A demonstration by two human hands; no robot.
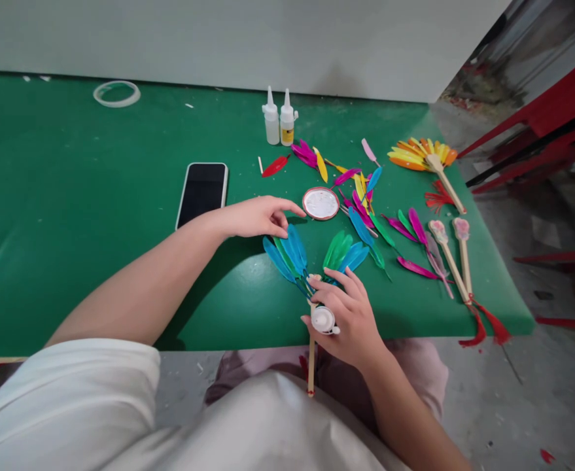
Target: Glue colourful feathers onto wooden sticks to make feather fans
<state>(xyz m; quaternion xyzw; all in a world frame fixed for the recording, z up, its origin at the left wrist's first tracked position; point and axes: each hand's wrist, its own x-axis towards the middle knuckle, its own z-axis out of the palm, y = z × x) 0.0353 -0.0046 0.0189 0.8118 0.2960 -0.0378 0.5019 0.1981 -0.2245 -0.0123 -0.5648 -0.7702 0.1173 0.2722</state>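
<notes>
My right hand (348, 319) is closed round a small white glue bottle (323, 320) and presses on the head of a wooden fan stick (311, 363) at the table's near edge. Blue feathers (287, 254) and green feathers (339, 250) fan out from that stick. My left hand (260, 216) rests on the green table (95, 216), fingers bent, fingertips touching a blue feather. A round white lid with a copper rim (320, 203) lies just right of that hand.
A black phone (202, 193) lies left of my left hand. Two glue bottles (279, 120) stand at the back. Loose coloured feathers (360, 190), a finished orange-yellow fan (427, 157), two sticks with red tassels (456, 261) and a tape ring (116, 93) lie around.
</notes>
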